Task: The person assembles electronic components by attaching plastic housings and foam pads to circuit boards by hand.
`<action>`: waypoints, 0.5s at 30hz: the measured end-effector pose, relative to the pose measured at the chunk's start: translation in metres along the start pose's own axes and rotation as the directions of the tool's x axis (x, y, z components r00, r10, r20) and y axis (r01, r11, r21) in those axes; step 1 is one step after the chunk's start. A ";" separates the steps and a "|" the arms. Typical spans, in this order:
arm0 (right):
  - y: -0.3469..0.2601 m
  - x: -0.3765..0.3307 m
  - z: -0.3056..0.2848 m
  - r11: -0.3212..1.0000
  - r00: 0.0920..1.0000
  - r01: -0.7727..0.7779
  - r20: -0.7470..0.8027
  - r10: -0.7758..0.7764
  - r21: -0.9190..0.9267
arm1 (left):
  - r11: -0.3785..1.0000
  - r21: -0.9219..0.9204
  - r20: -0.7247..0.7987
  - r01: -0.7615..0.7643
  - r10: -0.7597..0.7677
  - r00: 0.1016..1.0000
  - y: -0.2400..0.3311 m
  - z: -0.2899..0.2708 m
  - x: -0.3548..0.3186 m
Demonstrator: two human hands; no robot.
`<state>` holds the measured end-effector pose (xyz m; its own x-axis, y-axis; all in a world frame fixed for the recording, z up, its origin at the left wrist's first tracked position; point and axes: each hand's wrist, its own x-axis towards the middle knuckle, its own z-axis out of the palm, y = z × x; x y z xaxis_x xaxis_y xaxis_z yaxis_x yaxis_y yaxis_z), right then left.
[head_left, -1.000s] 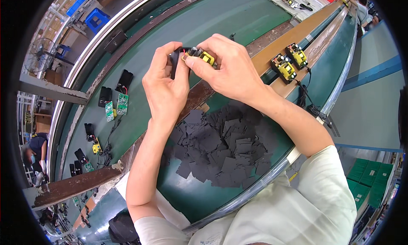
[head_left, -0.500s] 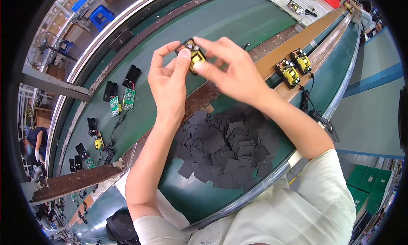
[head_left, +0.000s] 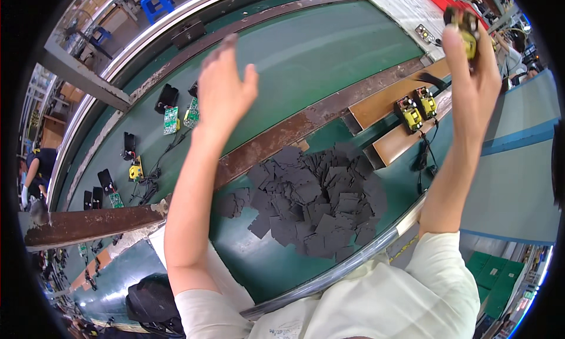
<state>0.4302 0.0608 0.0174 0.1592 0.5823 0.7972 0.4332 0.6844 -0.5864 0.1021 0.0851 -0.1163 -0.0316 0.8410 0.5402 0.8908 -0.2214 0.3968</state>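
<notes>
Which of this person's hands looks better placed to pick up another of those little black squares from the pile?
Probably the left hand: it is open and holds nothing, raised above the belt. The right hand is full, gripping a yellow circuit part, farther from the pile of black squares.

Person wears a cream short-sleeved shirt; sleeves end above the elbows. Forearms bare, no gloves, no watch, no rings visible on left hand [head_left: 223,89] or right hand [head_left: 471,56].

Mostly hidden inside right hand [head_left: 471,68] grip at 1 o'clock: yellow-and-black part [head_left: 467,28], shape unclear. Small boards [head_left: 112,189] at 9 o'clock too tiny to identify. Co-worker [head_left: 32,168] cut off at rim.
</notes>
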 end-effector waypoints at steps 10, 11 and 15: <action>0.000 -0.055 -0.041 0.759 0.576 0.191 0.697 0.427 -0.623 | 0.911 0.396 0.221 0.113 -0.214 0.951 -0.061 -0.007 0.000; 0.006 -0.052 -0.041 0.729 0.596 0.223 0.682 0.424 -0.647 | 0.917 0.398 0.261 0.018 -0.132 0.956 -0.053 -0.009 0.003; 0.011 -0.053 -0.017 0.732 0.702 0.345 0.679 0.215 -0.588 | 0.974 0.216 -0.083 -0.072 0.092 0.992 0.006 -0.020 0.005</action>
<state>0.4420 0.0304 -0.0288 -0.3978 0.8537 0.3362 0.8934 0.4439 -0.0700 0.0984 0.0781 -0.0962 0.0128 0.7730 0.6343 0.9675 -0.1699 0.1874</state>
